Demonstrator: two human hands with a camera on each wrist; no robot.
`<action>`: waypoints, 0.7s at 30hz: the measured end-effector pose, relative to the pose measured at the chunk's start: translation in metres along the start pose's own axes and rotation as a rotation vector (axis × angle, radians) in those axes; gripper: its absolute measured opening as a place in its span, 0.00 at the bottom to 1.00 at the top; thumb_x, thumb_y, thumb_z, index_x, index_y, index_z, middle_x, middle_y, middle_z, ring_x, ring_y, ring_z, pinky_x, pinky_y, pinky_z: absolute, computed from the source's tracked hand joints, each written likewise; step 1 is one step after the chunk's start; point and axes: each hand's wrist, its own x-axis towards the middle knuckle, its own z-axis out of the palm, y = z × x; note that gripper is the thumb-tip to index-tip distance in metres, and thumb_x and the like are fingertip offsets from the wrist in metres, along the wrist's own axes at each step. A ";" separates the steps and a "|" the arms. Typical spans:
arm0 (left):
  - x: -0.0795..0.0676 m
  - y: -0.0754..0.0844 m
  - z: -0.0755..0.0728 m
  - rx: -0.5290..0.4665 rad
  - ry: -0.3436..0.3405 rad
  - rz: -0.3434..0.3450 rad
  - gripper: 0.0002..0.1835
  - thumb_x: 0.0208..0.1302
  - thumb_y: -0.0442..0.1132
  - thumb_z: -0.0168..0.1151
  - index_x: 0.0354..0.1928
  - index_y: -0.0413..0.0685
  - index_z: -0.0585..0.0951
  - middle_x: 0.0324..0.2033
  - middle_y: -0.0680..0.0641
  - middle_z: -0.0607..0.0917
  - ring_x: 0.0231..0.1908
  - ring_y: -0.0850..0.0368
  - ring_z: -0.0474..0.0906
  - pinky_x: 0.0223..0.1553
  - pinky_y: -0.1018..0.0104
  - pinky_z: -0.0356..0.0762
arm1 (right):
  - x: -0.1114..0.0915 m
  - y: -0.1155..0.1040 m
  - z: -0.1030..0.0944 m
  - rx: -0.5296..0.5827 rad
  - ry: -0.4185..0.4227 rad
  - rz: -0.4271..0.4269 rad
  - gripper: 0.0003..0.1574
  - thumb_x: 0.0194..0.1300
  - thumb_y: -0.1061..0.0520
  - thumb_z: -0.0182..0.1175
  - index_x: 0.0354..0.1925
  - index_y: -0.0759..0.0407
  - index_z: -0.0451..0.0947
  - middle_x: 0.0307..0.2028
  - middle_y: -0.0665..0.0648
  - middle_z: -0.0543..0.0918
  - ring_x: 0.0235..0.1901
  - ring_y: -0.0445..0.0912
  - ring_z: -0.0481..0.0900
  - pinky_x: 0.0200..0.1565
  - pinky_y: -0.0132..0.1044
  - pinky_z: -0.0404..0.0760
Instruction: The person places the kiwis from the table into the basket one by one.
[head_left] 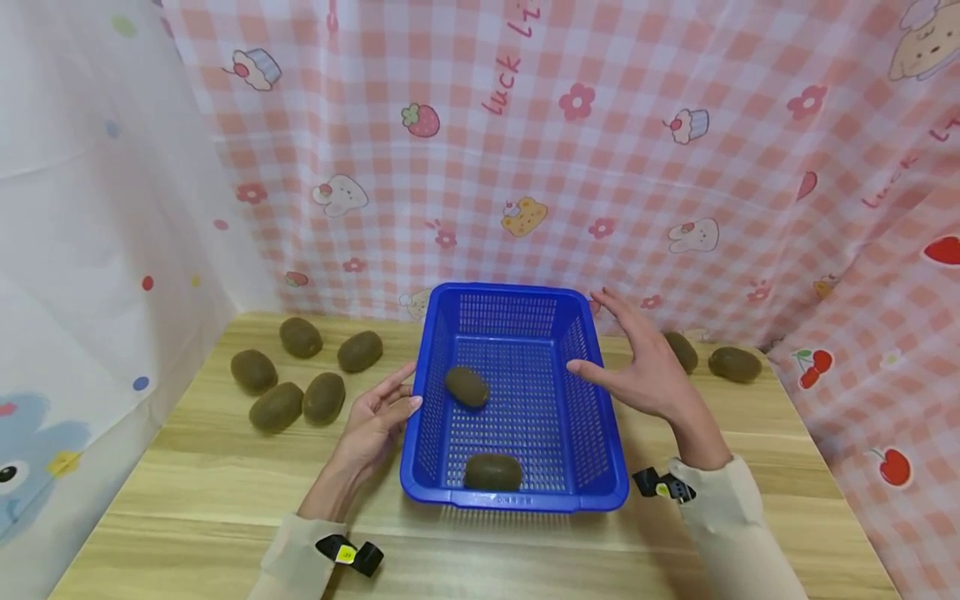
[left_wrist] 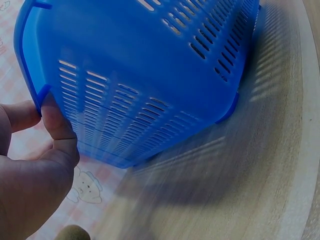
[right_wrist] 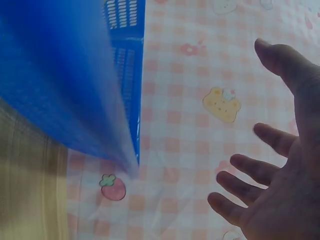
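Note:
A blue perforated plastic basket is at the middle of the wooden table, with two brown kiwis inside: one kiwi toward the left wall, another kiwi by the near wall. My left hand pinches the basket's left rim between thumb and fingers, plain in the left wrist view, where the hand is at the rim's edge. Beside the right rim, my right hand has its fingers spread. In the right wrist view this hand holds nothing and appears apart from the basket.
Several loose kiwis lie left of the basket, among them a front kiwi. Two more are at the back right: one kiwi partly behind my right hand, one kiwi farther right. A pink checked curtain hangs behind the table.

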 end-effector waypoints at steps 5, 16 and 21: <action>0.000 0.000 -0.002 0.000 -0.001 -0.001 0.36 0.70 0.26 0.59 0.78 0.41 0.62 0.41 0.54 0.83 0.36 0.67 0.81 0.35 0.76 0.81 | 0.003 0.011 -0.002 -0.018 0.036 -0.011 0.63 0.57 0.40 0.76 0.81 0.31 0.50 0.82 0.52 0.50 0.80 0.62 0.48 0.73 0.74 0.52; 0.001 0.000 -0.002 -0.007 0.005 -0.010 0.35 0.70 0.26 0.59 0.78 0.43 0.63 0.42 0.54 0.83 0.37 0.67 0.81 0.36 0.76 0.81 | 0.004 0.039 -0.004 -0.137 0.113 -0.002 0.64 0.56 0.37 0.74 0.81 0.40 0.52 0.83 0.58 0.46 0.81 0.65 0.44 0.71 0.78 0.44; -0.001 0.001 -0.001 -0.006 0.001 -0.018 0.36 0.70 0.27 0.60 0.78 0.44 0.63 0.42 0.55 0.83 0.37 0.67 0.81 0.36 0.77 0.81 | 0.002 0.052 -0.006 -0.157 0.127 0.035 0.65 0.55 0.35 0.74 0.81 0.43 0.52 0.83 0.61 0.43 0.79 0.69 0.43 0.72 0.76 0.41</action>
